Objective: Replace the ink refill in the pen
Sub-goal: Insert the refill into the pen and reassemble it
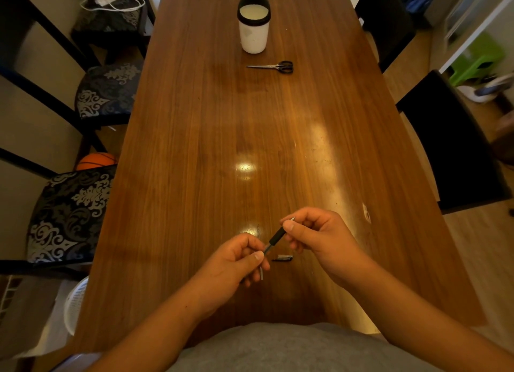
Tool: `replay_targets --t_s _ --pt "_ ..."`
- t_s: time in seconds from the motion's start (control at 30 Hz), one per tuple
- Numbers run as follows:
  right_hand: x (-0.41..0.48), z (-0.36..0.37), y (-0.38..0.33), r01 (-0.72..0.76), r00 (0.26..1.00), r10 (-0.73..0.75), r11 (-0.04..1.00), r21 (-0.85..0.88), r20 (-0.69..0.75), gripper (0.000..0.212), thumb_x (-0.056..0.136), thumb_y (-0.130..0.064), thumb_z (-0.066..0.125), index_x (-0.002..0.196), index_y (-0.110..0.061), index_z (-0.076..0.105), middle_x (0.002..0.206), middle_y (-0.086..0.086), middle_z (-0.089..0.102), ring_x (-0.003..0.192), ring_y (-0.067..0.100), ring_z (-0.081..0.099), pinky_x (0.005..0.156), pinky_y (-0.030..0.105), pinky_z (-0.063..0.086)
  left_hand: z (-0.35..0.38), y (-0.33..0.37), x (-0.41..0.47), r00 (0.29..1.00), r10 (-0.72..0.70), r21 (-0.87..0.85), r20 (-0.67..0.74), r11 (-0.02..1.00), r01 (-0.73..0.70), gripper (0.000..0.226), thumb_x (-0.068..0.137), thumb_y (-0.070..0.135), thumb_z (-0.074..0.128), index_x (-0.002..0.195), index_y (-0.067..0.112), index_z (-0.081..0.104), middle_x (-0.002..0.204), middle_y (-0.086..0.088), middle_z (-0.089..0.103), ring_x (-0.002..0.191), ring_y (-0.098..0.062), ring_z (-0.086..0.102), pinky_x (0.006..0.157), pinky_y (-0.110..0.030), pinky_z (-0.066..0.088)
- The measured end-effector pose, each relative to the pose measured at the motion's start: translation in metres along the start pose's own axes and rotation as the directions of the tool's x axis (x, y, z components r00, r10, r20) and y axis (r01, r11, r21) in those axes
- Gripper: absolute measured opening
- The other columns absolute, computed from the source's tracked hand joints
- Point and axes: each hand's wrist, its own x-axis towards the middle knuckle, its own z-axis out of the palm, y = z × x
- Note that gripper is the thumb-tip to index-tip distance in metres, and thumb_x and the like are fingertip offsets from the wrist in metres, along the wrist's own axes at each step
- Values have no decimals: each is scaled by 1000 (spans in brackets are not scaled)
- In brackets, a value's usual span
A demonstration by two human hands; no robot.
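Note:
Both hands hold a pen a little above the near part of the wooden table (250, 121). My right hand (317, 235) pinches the front section with the black grip (277, 236), its metal tip pointing up and away. My left hand (236, 260) grips the rear of the pen or a thin refill (261, 273), whose grey end sticks out below the fingers. I cannot tell whether the two parts are joined. A small dark pen part (283, 258) lies on the table between the hands. A thin light piece (259, 229) lies just beyond my left hand.
A white cup with a black rim (253, 26) stands at the far end of the table. Black-handled scissors (274, 66) lie just in front of it. Patterned chairs (72, 213) line the left side, dark chairs (456, 146) the right.

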Motion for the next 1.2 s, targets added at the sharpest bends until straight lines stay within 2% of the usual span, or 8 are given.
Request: replay_targets --t_s 0.2,0.37,0.53,0.7,0.83,0.93,1.03,1.2 --pt "2 6 5 -52 995 62 991 122 -80 14 78 -23 70 79 -10 71 62 0 69 55 9 60 52 18 47 3 -6 3 935 269 300 -232 934 -194 14 92 8 60 90 21 63 79 -6 68 66 -6 56 59 -16 45" --pt "1 13 10 -61 988 84 984 169 -129 17 86 -16 66 69 -16 69 62 -1 69 55 8 60 53 18 48 -1 -13 4 802 562 718 -204 643 -268 5 91 22 56 92 26 59 78 18 53 72 -1 52 59 -11 38" --pt "5 16 13 -75 981 97 988 134 -168 19 85 -19 67 67 -14 66 59 0 67 52 9 59 52 20 47 2 -22 9 913 313 360 -260 909 -209 14 91 14 61 86 27 60 78 -9 66 67 -14 56 61 -27 45" --pt "11 11 24 -117 989 123 990 75 -81 18 74 -33 73 81 -16 71 66 0 69 57 10 63 51 20 49 -2 -31 9 931 234 308 -278 940 -145 17 91 11 60 88 28 61 83 -5 68 70 -5 58 62 -16 47" --pt "20 -12 58 -267 958 247 955 -131 -148 17 80 -22 75 96 -20 68 81 2 68 67 8 66 52 15 47 -14 -41 9 930 100 227 -353 974 -18 13 93 13 58 91 25 61 86 -4 69 76 -12 63 65 -22 50" --pt "21 -31 94 -361 931 283 812 -458 -231 22 82 -23 74 102 -24 65 88 -7 64 78 5 61 57 11 42 -22 -51 8 926 35 201 -376 979 45 10 93 13 58 92 22 62 88 -5 69 78 -15 62 68 -29 50" --pt "21 -38 120 -302 951 246 628 -717 -184 30 82 -28 74 110 -28 63 94 -15 58 79 -3 53 59 9 35 -28 -63 7 915 -23 181 -403 978 104 7 92 12 61 91 19 62 88 -9 67 77 -15 60 66 -26 48" --pt "29 -33 140 -134 984 166 463 -876 -63 31 82 -32 71 111 -25 63 102 -7 53 91 14 56 70 21 42 -33 -82 5 904 -97 140 -417 975 169 9 90 11 63 89 20 62 81 -3 60 69 -12 53 58 -22 43"
